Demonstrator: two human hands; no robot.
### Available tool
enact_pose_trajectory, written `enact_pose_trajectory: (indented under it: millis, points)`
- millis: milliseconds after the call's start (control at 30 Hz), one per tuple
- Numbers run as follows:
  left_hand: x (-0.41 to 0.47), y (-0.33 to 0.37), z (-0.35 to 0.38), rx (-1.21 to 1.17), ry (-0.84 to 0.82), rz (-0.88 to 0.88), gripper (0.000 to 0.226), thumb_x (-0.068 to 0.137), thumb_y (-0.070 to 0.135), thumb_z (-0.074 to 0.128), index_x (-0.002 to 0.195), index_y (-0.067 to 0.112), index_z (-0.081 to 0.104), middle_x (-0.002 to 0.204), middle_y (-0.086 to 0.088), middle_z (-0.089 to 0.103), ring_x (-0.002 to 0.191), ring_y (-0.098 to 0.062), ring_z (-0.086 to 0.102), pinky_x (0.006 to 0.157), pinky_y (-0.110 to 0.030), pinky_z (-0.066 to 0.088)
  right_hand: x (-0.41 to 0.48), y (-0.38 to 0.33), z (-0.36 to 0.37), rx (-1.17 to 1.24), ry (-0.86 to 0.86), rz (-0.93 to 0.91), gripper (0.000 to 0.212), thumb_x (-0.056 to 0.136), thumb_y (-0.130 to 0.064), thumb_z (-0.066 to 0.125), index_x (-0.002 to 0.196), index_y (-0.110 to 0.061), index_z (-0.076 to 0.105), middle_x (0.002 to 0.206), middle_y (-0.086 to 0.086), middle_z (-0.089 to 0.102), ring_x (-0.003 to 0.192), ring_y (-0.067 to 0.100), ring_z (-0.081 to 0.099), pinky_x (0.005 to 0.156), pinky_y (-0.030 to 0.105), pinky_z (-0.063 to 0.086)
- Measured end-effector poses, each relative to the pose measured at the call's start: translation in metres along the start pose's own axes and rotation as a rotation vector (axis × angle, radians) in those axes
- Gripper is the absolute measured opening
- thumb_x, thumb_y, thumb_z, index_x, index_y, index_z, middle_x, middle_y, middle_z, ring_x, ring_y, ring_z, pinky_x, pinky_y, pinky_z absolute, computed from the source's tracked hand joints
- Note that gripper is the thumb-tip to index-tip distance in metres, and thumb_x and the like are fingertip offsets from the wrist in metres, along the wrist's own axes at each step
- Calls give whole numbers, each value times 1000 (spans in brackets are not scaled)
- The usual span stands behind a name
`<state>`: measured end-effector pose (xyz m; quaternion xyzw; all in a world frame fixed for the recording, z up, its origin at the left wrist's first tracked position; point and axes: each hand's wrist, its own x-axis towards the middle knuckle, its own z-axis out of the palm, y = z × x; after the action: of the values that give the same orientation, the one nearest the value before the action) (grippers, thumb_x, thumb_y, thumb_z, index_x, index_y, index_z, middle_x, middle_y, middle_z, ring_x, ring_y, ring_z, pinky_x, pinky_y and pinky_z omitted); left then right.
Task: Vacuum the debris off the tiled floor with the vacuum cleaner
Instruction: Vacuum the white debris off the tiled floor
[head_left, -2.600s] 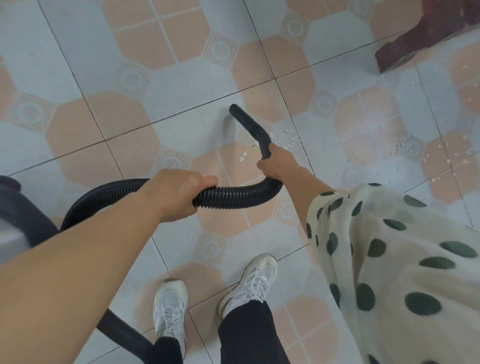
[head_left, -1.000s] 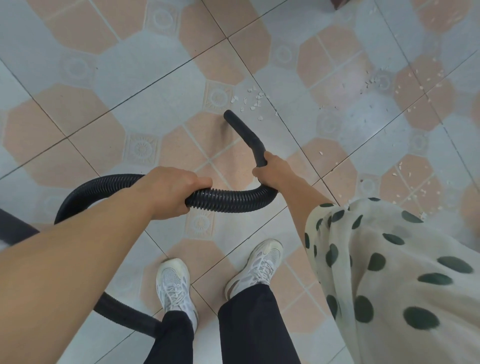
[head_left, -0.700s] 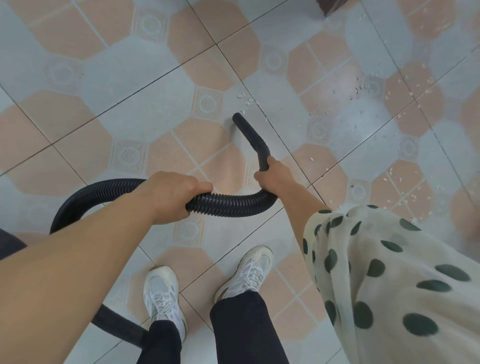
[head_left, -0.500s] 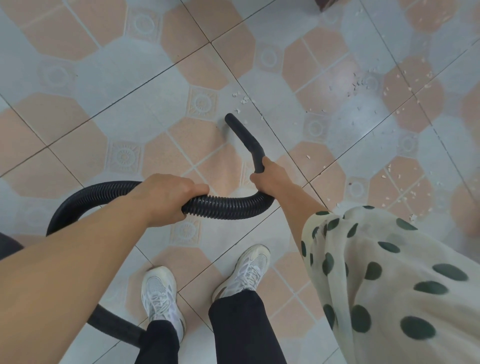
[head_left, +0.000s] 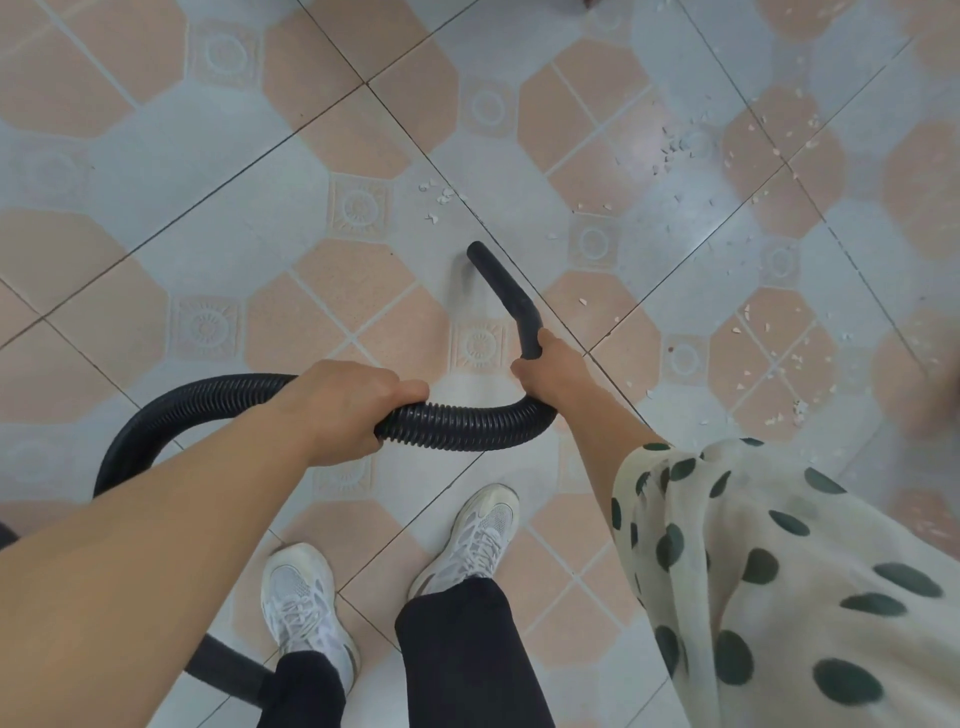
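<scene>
A black ribbed vacuum hose (head_left: 467, 421) curves across the middle of the view. My left hand (head_left: 343, 410) grips the hose from above. My right hand (head_left: 550, 371) grips the base of the smooth black nozzle (head_left: 501, 291), whose tip points down at the floor. A small cluster of white debris (head_left: 439, 200) lies on the tiled floor (head_left: 234, 218) just beyond the nozzle tip, apart from it. More white debris (head_left: 779, 358) is scattered over the tiles to the right and upper right.
My two white sneakers (head_left: 483, 540) stand on the tiles below the hose. The hose loops back on the left and passes behind my left foot (head_left: 223, 670). A spotted sleeve (head_left: 779, 571) covers the lower right.
The nozzle tip has drawn back from the small debris cluster, which now lies farther ahead of it. Both hands keep their grip on hose and nozzle.
</scene>
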<state>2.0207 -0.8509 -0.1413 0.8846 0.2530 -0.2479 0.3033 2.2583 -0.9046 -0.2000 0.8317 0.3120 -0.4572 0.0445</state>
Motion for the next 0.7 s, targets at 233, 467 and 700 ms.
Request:
enact_pose_trajectory:
  millis: [233,467,700]
  points:
    - [16,4,-7,-1,23,-40,28,82,14,51,104,29,43,86,6,55,78,-21,55,62,-32,45,21,-2,-14,18,32,6,52,91,-20,52,140,-12,38,116,10,55,93,25,52,75,33,43]
    - [21,-7,-12,-25,61,-110,28,82,15,53,106,29,45,87,6,55,78,-19,55,58,-28,36,43,-30,-23,-49,17,-88,47,90,-17,52,134,-10,40,106,8,54,92,26,54,72,34,43]
    - [22,-15,-17,-73,104,-139,27,81,14,53,102,29,44,83,6,54,75,-19,55,57,-29,38,54,-50,-30,-111,-7,-121,40,88,-18,52,127,-11,42,107,10,55,90,27,55,71,36,45]
